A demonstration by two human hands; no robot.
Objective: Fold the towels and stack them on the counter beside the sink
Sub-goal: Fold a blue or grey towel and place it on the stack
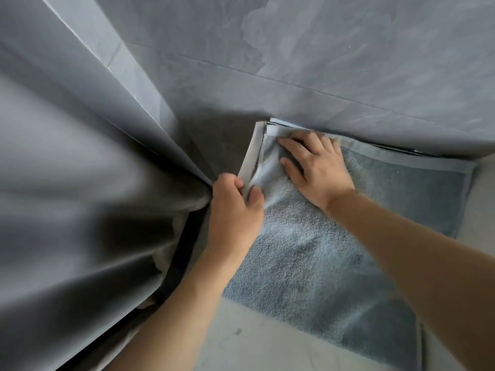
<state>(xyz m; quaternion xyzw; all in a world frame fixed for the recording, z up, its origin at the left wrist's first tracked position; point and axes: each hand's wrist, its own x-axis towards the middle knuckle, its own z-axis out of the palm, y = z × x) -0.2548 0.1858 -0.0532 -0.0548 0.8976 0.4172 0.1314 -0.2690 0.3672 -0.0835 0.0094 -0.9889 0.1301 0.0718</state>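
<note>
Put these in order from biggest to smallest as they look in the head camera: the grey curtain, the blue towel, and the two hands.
1. Grey curtain, though it hangs nearer the camera, which swells it.
2. Blue towel.
3. Left hand and right hand: they look about alike, so no ranking between them.

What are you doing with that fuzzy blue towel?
A person is folding a grey-blue terry towel that lies flat on a pale counter against a grey tiled wall. The left hand pinches the towel's smooth hemmed edge at its left side, while the right hand presses flat on the towel near the far corner. A grey curtain hangs on the left. No sink or finished stack is in view.
</note>
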